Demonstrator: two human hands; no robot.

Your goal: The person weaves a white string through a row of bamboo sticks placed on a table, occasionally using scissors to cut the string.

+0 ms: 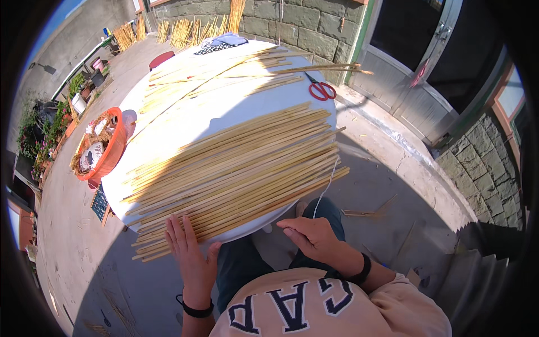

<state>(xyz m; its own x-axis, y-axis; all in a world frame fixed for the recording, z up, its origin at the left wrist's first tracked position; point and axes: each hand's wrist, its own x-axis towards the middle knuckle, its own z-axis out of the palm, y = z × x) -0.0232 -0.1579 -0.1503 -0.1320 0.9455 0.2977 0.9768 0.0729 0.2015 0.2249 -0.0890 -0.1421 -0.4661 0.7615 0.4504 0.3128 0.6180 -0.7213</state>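
A row of straw-coloured stalks (236,174) lies side by side across the white round table (120,180). My left hand (191,253) rests with spread fingers on the near-left ends of the stalks. Just off the table's near edge, my right hand (314,238) is closed in a pinch. A thin white string (327,188) runs from the right ends of the stalks down to this hand. Whether anything else, such as a needle, sits between the fingertips is too small to make out.
Red-handled scissors (322,91) lie at the table's right edge. Loose stalks (224,73) and a folded cloth (222,42) are on its far side. An orange basin (112,149) of bundled items stands at the left. Upright stalk bundles (191,32) lean against the wall.
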